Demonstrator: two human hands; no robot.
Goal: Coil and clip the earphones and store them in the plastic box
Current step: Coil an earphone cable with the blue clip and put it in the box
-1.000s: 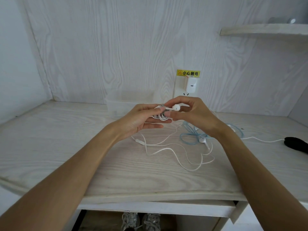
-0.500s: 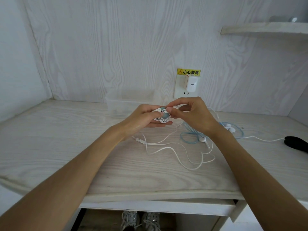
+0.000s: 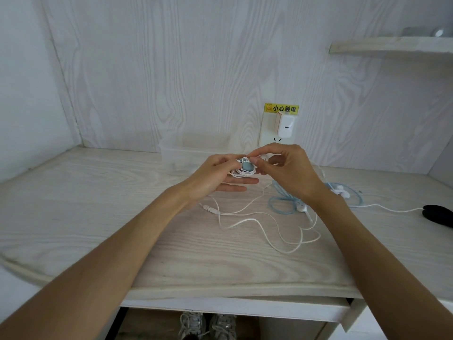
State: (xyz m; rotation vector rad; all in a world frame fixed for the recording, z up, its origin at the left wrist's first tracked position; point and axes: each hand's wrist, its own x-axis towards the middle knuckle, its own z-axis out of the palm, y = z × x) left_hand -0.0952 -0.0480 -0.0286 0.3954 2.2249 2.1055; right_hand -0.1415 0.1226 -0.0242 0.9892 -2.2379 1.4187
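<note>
My left hand (image 3: 215, 176) holds a small coil of white earphone cable (image 3: 241, 172) with a blue-grey clip (image 3: 247, 166) on it. My right hand (image 3: 286, 170) pinches the cable at the top of the clip with thumb and forefinger. The rest of the white earphone cable (image 3: 264, 222) trails loose over the desk, its inline remote (image 3: 208, 207) lying below my left wrist. A clear plastic box (image 3: 193, 150) stands against the back wall just behind my hands.
A light blue cable (image 3: 282, 204) with white earbuds lies coiled to the right of my hands. A black object (image 3: 438, 214) sits at the right edge. A wall socket with a white charger (image 3: 285, 125) is behind; a shelf (image 3: 392, 46) hangs upper right.
The blue-grey clip has come into sight on the coil. My right hand has let the earbud drop out of view and now pinches the cable at the clip.
</note>
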